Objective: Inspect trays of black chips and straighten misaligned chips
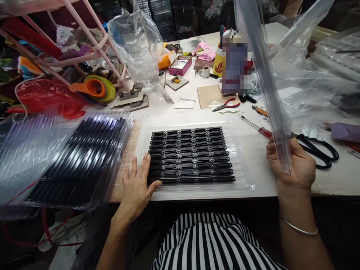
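Rows of black connector strips (191, 154) lie in a clear plastic tray (243, 176) on the white table in front of me. My left hand (135, 184) is spread out, with its fingertips and thumb at the left ends of the strips. On the right, my right hand (295, 163) grips the lower end of a clear plastic tray (267, 75), thumb and fingers closed on it. That tray is raised on edge above the table and slightly blurred. To the left, another clear tray (126, 131) holds long black strips.
Red-handled pliers (229, 103), a screwdriver (264, 131) and black-handled scissors (323, 148) lie right of centre. A pink rack (98, 47) stands back left. A yellow cup (218, 63) is at the back, beside a blurred-out object. Clear plastic wrapping (303, 78) piles up at right.
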A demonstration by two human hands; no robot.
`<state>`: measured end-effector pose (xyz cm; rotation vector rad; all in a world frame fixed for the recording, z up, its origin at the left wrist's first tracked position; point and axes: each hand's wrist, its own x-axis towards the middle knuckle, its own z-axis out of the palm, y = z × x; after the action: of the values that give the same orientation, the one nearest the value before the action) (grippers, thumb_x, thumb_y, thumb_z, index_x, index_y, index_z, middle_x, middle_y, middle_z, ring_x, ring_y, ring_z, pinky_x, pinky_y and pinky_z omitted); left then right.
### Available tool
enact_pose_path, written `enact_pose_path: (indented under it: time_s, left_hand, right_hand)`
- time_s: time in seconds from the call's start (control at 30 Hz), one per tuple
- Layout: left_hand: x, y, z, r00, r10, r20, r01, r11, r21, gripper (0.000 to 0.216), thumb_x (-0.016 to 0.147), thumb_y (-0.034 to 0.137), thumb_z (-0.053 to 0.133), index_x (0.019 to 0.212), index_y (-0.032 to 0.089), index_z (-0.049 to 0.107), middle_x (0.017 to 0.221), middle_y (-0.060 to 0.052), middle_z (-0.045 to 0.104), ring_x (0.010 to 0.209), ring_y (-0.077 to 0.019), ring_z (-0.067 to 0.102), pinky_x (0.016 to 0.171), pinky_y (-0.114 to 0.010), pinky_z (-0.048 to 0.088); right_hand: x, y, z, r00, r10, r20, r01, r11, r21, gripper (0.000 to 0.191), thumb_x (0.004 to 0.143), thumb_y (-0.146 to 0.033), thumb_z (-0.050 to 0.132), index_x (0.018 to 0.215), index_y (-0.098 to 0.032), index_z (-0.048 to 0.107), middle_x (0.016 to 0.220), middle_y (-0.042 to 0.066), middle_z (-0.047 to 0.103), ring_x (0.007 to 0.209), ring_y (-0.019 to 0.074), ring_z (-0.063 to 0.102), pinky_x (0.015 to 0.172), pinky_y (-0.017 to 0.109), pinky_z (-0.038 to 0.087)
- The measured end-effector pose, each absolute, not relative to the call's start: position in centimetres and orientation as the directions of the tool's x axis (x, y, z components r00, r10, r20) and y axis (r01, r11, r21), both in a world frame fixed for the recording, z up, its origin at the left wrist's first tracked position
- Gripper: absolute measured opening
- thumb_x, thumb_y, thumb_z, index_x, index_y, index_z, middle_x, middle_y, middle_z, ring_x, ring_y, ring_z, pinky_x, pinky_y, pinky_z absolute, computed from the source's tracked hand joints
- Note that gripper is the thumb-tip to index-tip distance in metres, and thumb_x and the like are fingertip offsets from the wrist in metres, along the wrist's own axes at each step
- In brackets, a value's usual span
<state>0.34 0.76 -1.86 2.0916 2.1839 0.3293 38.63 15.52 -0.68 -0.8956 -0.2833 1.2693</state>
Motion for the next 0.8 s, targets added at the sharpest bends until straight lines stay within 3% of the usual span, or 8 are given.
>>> enact_pose_path:
  time_s: [0.3,0.47,0.53,0.6,0.7,0.8]
  left_hand:
    - [0.1,0.5,-1.9,-0.091,0.994,0.055,0.913,0.062,0.403,0.074,0.092,0.057,0.03,0.15,0.022,0.001,0.156,-0.014,0.019,0.144,-0.0301,0.006,0.111,-0.06,0.012]
    - [-0.3,1.3,0.0,-0.191,0.97,0.152,0.808,0.068,0.585,0.062,0.088,0.053,0.047,0.143,0.027,0.035,0.149,-0.009,0.037,0.14,-0.0295,0.026,0.113,-0.054,0.018]
    - [0.1,2.2,1.8,-0.286,0.941,0.183,0.624,0.038,0.78,0.052,0.086,0.047,0.055,0.134,0.028,0.049,0.142,-0.007,0.048,0.132,-0.0284,0.041,0.112,-0.05,0.026]
    - [1.0,3.5,3.9,-0.315,0.937,0.153,0.289,-0.059,0.956,0.048,0.082,0.048,0.06,0.126,0.027,0.058,0.131,-0.007,0.059,0.121,-0.0277,0.054,0.105,-0.045,0.039]
    - [2.4,5.3,6.7,-0.286,0.953,0.098,-0.123,-0.138,0.983,0.067,0.07,0.067,0.062,0.12,0.022,0.062,0.113,-0.012,0.069,0.102,-0.0293,0.065,0.082,-0.039,0.057]
    - [3.3,6.5,8.1,-0.384,0.923,0.025,-0.187,-0.104,0.977,0.055,0.063,0.06,0.073,0.095,0.016,0.07,0.081,-0.01,0.074,0.07,-0.023,0.071,0.056,-0.026,0.059]
  right_hand:
    - [38.7,15.5,-0.8,0.327,0.892,-0.313,-0.718,0.019,-0.696,0.036,0.093,-0.022,0.035,0.09,-0.012,0.069,0.104,0.01,0.068,0.092,0.013,0.065,0.072,0.019,0.056]
    - [38.2,15.7,-0.2,0.349,0.908,-0.233,-0.684,0.077,-0.725,0.029,0.091,-0.021,0.04,0.099,-0.014,0.067,0.094,0.007,0.072,0.085,0.0159,0.069,0.064,0.023,0.057]
    - [37.8,15.7,0.6,0.321,0.941,-0.106,-0.643,0.134,-0.754,0.025,0.088,-0.024,0.048,0.106,-0.017,0.063,0.088,0.006,0.073,0.076,0.0182,0.071,0.057,0.024,0.056]
    - [37.3,15.7,1.7,0.239,0.969,0.055,-0.588,0.19,-0.786,0.033,0.082,-0.027,0.057,0.114,-0.02,0.058,0.087,0.006,0.074,0.072,0.0211,0.071,0.054,0.026,0.055]
    - [36.2,15.4,3.8,0.054,0.971,0.232,-0.499,0.227,-0.836,0.046,0.079,-0.031,0.063,0.123,-0.024,0.05,0.09,0.006,0.074,0.072,0.0233,0.072,0.055,0.03,0.056]
    - [35.4,15.0,5.7,-0.059,0.955,0.29,-0.412,0.241,-0.879,0.047,0.082,-0.034,0.062,0.126,-0.027,0.047,0.09,0.004,0.073,0.073,0.0226,0.072,0.055,0.032,0.057]
